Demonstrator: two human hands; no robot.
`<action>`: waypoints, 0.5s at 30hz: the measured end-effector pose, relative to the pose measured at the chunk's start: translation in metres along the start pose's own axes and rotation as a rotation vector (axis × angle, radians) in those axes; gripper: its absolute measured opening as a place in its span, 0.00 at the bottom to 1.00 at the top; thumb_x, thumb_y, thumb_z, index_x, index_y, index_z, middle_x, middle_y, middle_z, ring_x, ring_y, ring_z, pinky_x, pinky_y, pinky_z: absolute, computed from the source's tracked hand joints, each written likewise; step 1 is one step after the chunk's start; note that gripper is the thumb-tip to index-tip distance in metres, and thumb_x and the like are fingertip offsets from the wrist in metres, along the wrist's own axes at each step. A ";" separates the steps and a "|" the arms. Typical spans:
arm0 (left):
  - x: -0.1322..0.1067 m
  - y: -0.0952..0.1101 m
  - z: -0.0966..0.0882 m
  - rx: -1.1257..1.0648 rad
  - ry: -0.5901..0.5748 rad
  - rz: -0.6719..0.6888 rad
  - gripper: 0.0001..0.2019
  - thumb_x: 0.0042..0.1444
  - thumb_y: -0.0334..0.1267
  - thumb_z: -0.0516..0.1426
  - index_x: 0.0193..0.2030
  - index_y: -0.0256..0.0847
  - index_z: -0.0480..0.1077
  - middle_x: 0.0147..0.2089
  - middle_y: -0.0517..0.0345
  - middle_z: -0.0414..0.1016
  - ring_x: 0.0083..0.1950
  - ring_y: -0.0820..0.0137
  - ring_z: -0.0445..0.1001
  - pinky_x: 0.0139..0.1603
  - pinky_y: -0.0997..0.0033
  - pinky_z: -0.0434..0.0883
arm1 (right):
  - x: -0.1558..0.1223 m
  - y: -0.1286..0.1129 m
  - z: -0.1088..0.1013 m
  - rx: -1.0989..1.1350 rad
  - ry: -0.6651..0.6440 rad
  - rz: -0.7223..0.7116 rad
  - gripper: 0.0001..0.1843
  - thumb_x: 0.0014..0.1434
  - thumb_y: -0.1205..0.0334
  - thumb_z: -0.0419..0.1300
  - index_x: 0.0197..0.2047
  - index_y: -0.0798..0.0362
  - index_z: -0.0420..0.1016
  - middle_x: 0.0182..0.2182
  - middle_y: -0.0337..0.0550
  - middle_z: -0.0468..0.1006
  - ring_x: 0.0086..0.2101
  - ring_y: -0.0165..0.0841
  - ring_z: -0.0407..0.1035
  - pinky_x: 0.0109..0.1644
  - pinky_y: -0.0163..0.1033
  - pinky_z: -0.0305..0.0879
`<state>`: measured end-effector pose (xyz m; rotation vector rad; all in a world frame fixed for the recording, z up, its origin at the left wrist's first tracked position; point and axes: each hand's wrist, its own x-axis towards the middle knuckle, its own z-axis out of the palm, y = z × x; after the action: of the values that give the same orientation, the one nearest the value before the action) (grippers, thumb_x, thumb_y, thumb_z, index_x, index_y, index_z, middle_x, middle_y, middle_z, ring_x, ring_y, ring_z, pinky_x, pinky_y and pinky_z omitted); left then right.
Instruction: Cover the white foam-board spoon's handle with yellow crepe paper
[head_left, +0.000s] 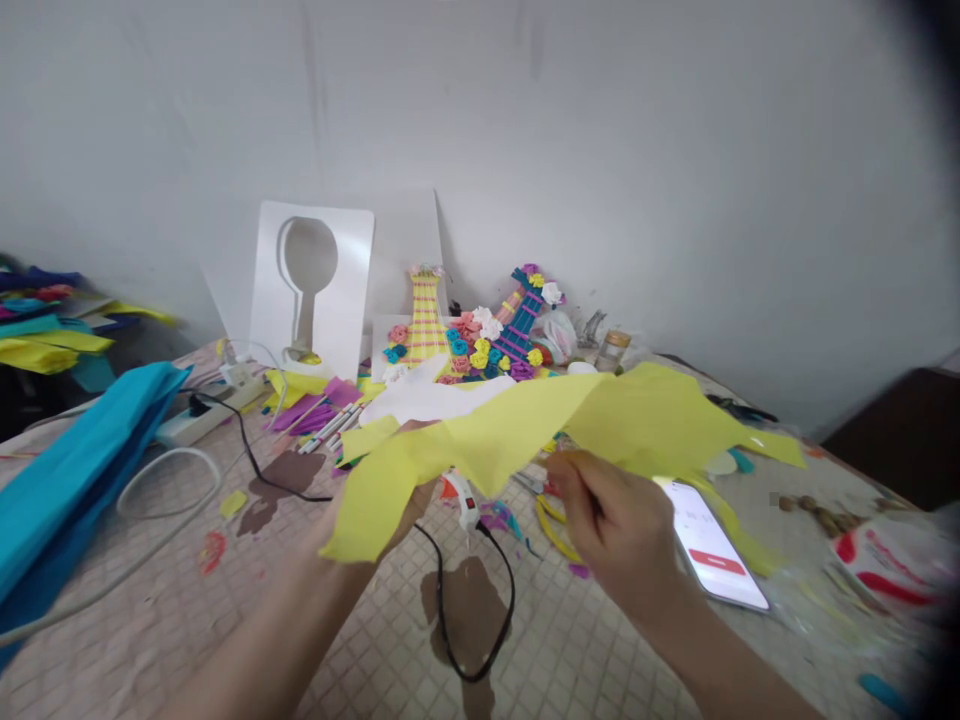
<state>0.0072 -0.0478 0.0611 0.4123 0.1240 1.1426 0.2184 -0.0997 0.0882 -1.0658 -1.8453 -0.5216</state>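
Note:
A large sheet of yellow crepe paper (525, 425) is stretched in the air between both hands. My left hand (409, 500) is under its left part, mostly hidden by the paper, fingers wrapped on it. My right hand (611, 525) is curled closed, pinching the paper's lower edge near the middle. A glue gun (463, 498) with a black cord (450, 610) lies on the table just below the paper. A lit phone (712, 545) lies to the right of my right hand.
Blue crepe paper (67, 470) lies at the left, with a power strip (199, 415) and white cable beside it. Paper-flower craft pieces (469, 335) and a white cut-out card (311, 290) lean against the wall. A packet (892, 560) lies at the right.

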 end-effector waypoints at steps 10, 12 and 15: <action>0.004 -0.010 0.025 0.107 0.207 0.156 0.24 0.62 0.29 0.38 0.63 0.54 0.49 0.50 0.54 0.73 0.38 0.68 0.77 0.36 0.73 0.75 | -0.001 -0.011 0.002 -0.045 -0.050 -0.037 0.12 0.59 0.66 0.51 0.26 0.57 0.69 0.17 0.39 0.72 0.18 0.27 0.64 0.24 0.33 0.55; 0.003 -0.011 0.028 0.123 0.226 0.171 0.24 0.62 0.29 0.38 0.63 0.55 0.48 0.51 0.54 0.72 0.36 0.69 0.77 0.34 0.74 0.75 | -0.005 -0.015 0.004 -0.024 -0.059 -0.054 0.11 0.59 0.66 0.52 0.26 0.58 0.70 0.18 0.40 0.72 0.19 0.28 0.65 0.25 0.34 0.56; 0.002 -0.010 0.029 0.145 0.272 0.150 0.25 0.61 0.28 0.37 0.62 0.56 0.49 0.49 0.56 0.74 0.33 0.71 0.77 0.29 0.77 0.75 | -0.010 -0.017 0.005 0.007 -0.057 -0.064 0.10 0.59 0.66 0.53 0.28 0.59 0.71 0.19 0.42 0.74 0.20 0.28 0.68 0.26 0.34 0.58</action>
<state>0.0258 -0.0573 0.0843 0.3978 0.4217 1.3394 0.2036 -0.1103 0.0784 -1.0288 -1.9351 -0.5264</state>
